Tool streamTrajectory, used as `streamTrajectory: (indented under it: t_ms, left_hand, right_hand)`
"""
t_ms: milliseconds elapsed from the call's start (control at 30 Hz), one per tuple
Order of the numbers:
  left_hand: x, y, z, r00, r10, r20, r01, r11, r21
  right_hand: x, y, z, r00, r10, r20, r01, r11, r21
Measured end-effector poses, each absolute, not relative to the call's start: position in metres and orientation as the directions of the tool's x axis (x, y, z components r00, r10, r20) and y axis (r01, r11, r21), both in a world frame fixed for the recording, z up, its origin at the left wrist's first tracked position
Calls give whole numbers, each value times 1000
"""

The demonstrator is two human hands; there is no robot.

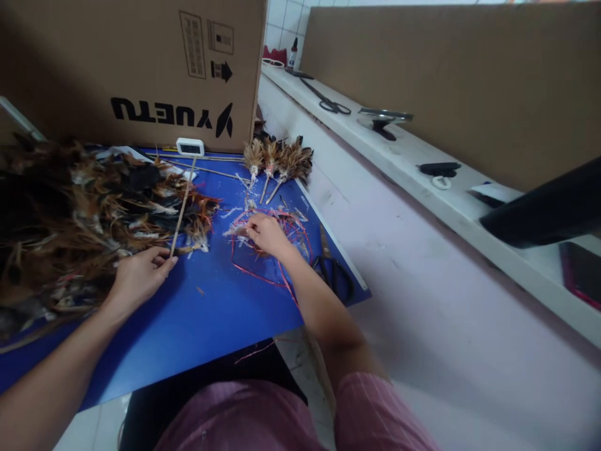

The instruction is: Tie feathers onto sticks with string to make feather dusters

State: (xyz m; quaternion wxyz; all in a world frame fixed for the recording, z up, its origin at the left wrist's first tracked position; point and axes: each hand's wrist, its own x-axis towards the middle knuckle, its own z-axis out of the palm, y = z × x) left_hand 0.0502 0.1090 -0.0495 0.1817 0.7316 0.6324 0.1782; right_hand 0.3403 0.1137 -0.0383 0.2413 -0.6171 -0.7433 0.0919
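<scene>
My left hand (141,274) pinches the lower end of a thin wooden stick (184,207), which slants up and away over the blue tabletop (211,326). Beside that hand spreads a large heap of brown and black feathers (103,207). My right hand (268,233) is closed above a tangle of red string (263,274) and pale scraps; a small whitish piece shows at its fingertips, too unclear to name. Just right of the tangle lie black-handled scissors (332,269). Several feather bundles on sticks (271,160) rest at the table's far right corner.
A big cardboard box (141,56) stands behind the table, with a small white digital display (190,147) before it. Along the right runs a white ledge (399,150) bearing another pair of scissors (334,106), a black cylinder (544,203) and a phone (582,272).
</scene>
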Motion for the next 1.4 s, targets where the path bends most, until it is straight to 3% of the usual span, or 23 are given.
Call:
streamTrajectory:
  t_ms: [133, 267, 433, 533, 767, 867, 1000, 1133, 1233, 1400]
  left_hand:
    - [50, 109, -51, 131, 990, 53, 888, -141, 438]
    - [48, 107, -47, 143, 989, 47, 899, -149, 411]
    - [66, 92, -30, 255, 911, 323, 878, -358, 317]
    - [93, 83, -23, 362, 878, 312, 815, -460, 351]
    - [131, 85, -43, 455, 811, 367, 810, -548, 207]
    - [129, 87, -46, 417, 829, 373, 791, -533, 300]
    - [119, 90, -46, 237, 924, 299, 719, -374, 585]
    - [110, 100, -48, 78, 988, 133, 310, -151, 939]
    - [108, 106, -48, 74, 997, 5, 16, -6, 1000]
    - [113, 102, -48, 169, 984, -62, -127, 84, 988]
  right_hand:
    - [340, 101, -34, -130, 942, 308, 834, 272, -480]
    - [336, 94, -30, -150, 935, 323, 861, 284, -423]
    - [330, 88, -28, -196, 915, 352, 894, 314, -319]
    - [326, 85, -27, -233, 912, 338, 891, 339, -302]
    - [322, 81, -29, -272, 892, 362, 874, 386, -296]
    - [324, 82, -30, -258, 899, 353, 858, 381, -344]
    - [330, 87, -30, -180, 921, 345, 823, 333, -460]
    - [335, 92, -34, -68, 942, 329, 689, 283, -667]
    - [335, 97, -40, -6, 959, 283, 498, 248, -831]
    - [330, 99, -46, -21, 992, 125, 191, 127, -973]
